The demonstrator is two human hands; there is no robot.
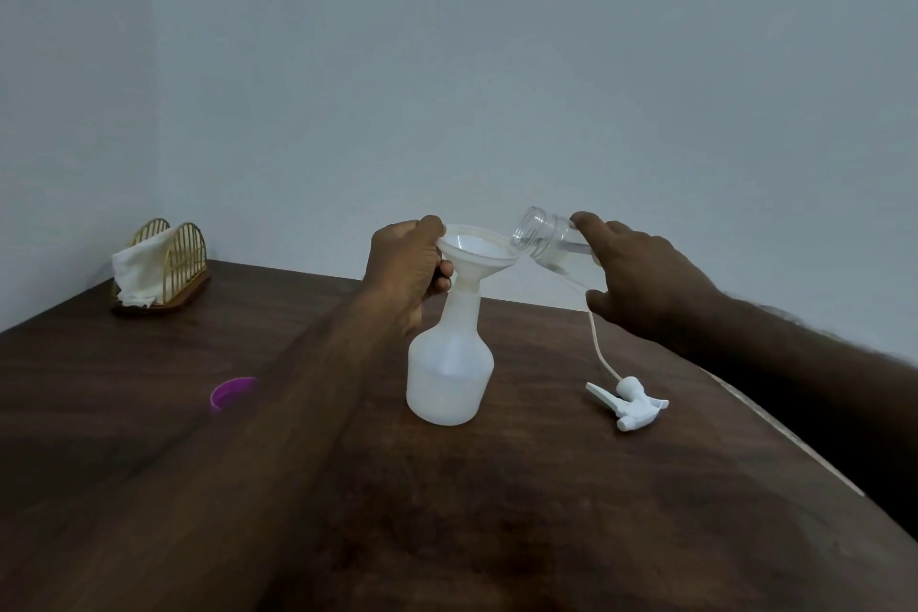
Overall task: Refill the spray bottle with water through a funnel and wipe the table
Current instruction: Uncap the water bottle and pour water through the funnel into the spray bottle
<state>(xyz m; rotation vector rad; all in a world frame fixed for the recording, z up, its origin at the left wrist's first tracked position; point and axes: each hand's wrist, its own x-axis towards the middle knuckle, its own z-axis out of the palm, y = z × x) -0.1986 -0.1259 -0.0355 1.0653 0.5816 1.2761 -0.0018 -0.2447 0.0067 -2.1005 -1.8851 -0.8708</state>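
A white translucent spray bottle (449, 373) stands upright on the dark wooden table (546, 512), its neck open. A white funnel (477, 251) sits in that neck. My left hand (405, 263) grips the funnel's left rim. My right hand (641, 271) holds a clear water bottle (544, 239) tilted on its side, its open mouth just above the funnel's right rim. A little water lies inside the clear bottle. The white spray trigger head (628, 405) with its dip tube lies on the table to the right.
A purple cap (231, 393) lies on the table to the left. A gold wire holder (166, 263) with a white cloth (136, 276) stands at the far left corner. The table's right edge (795, 442) runs diagonally; walls rise behind.
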